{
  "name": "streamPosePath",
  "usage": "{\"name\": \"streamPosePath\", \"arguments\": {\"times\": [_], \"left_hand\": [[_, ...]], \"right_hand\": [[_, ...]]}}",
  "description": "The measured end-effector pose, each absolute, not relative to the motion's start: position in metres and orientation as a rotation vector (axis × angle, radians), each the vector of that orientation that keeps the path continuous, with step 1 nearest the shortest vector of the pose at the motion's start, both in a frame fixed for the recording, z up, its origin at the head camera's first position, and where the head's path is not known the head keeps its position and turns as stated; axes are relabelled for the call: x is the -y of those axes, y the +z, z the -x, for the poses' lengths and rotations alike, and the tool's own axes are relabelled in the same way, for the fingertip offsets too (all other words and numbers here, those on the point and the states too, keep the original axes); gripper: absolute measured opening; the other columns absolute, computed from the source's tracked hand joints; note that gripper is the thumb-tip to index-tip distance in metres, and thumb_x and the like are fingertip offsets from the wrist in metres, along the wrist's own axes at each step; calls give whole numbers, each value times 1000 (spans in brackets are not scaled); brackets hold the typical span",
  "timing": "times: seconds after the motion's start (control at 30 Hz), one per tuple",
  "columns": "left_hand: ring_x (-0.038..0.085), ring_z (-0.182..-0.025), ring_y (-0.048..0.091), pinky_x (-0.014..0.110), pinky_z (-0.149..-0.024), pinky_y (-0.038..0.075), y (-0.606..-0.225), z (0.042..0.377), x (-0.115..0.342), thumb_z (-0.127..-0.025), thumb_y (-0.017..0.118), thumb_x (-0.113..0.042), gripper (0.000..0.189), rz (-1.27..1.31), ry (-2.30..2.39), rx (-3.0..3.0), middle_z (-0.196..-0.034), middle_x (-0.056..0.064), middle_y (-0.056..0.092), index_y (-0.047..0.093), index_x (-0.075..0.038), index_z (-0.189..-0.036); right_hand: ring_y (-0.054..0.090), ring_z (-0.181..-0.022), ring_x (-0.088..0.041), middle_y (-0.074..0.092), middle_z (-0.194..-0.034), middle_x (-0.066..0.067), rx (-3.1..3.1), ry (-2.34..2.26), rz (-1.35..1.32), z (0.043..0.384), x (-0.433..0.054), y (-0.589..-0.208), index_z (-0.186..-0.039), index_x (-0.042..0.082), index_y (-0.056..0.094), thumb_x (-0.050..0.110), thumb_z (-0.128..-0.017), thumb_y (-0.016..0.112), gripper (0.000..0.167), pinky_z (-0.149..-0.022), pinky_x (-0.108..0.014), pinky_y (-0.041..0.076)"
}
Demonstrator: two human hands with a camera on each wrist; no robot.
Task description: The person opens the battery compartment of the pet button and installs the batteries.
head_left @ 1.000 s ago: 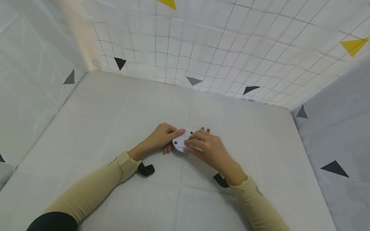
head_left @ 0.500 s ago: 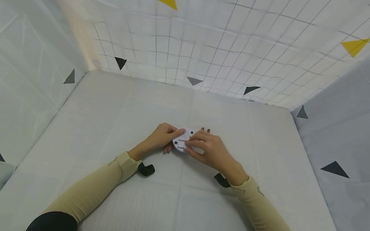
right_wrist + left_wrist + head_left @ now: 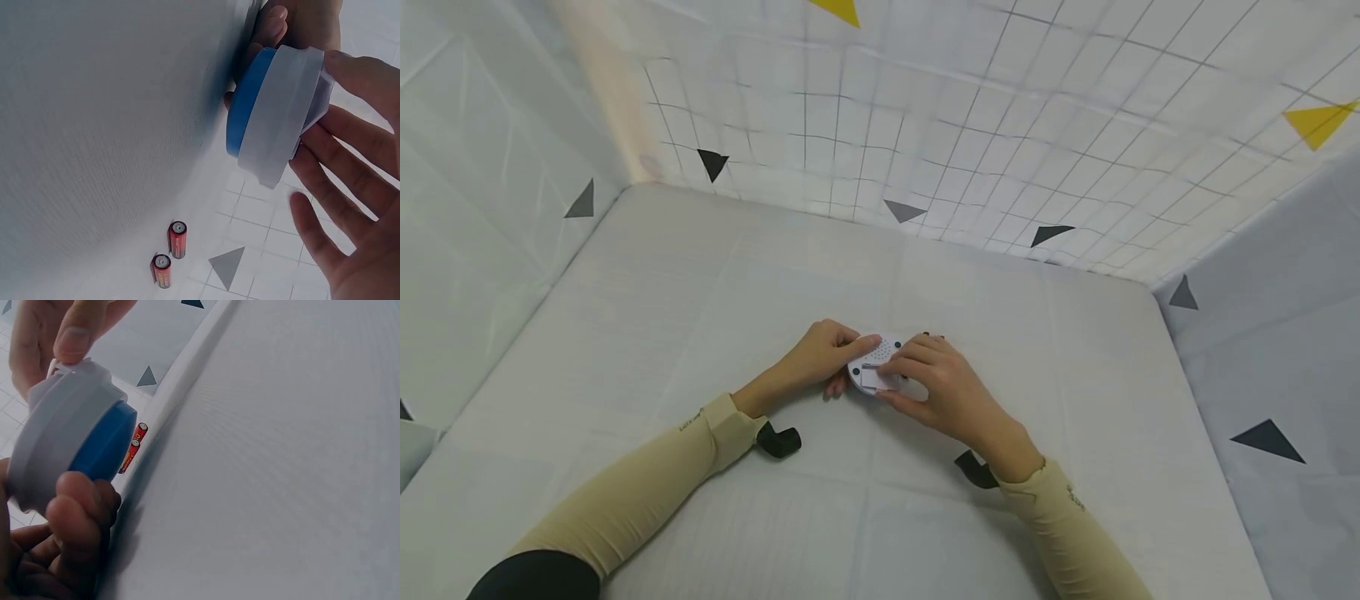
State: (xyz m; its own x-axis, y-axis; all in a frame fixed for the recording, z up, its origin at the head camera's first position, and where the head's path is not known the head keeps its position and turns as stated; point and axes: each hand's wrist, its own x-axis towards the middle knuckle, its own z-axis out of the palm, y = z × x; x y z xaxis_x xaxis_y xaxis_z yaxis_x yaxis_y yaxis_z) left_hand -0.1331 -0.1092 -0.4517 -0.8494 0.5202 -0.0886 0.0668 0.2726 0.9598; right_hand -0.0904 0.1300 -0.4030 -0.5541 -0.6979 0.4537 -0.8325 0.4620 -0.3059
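Observation:
A round white device [image 3: 887, 348] with speaker holes and dark feet on its back is held over the table. My left hand [image 3: 820, 354] grips its left side, thumb on the back and fingers underneath. Its blue face [image 3: 107, 445] points down toward the table in the left wrist view. My right hand [image 3: 943, 379] pinches the battery cover [image 3: 321, 103] between thumb and fingers. That cover is tilted up from the device's back in the right wrist view. Two red batteries [image 3: 177, 240] lie just beyond my right hand, mostly hidden by it in the head view.
A white cloth covers the table [image 3: 700, 517]. A gridded white sheet [image 3: 970, 108] rises behind it, and pale walls with dark triangles stand at both sides. Black wrist mounts [image 3: 779, 440] stick out below both sleeves.
The battery cover has shifted right and come up from the device's back, exposing part of the compartment. My right fingers moved slightly with it and now hide more of the batteries. My left hand stays put.

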Motion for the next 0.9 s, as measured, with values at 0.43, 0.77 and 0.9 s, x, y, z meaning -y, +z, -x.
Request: {"name": "streamPosePath", "arguments": {"times": [0.43,0.77,0.9], "left_hand": [[19,-34,53,29,-37,44,-452,133,109,-107,59,-50,53,-528,1607,-2148,-49,9,59,68,-9,-75],[19,-34,53,29,-37,44,-449,132,109,-106,61,-50,52,-503,1599,-2144,-49,9,59,68,-9,-75],[19,-35,53,30,-37,45,-448,132,109,-105,62,-50,52,-487,1588,-2148,-49,8,59,66,-8,-75]], "right_hand": [[59,-100,-10,69,-103,4,2564,880,-1289,91,-134,-400,-107,13,75,23,-85,89,28,-87,-31,55],[64,-100,-14,69,-105,3,2619,880,-1182,101,-149,-396,-108,13,74,23,-86,89,28,-88,-34,58],[64,-93,-21,69,-102,3,2652,875,-1107,107,-160,-395,-108,13,74,21,-86,89,28,-82,-40,59]]}}
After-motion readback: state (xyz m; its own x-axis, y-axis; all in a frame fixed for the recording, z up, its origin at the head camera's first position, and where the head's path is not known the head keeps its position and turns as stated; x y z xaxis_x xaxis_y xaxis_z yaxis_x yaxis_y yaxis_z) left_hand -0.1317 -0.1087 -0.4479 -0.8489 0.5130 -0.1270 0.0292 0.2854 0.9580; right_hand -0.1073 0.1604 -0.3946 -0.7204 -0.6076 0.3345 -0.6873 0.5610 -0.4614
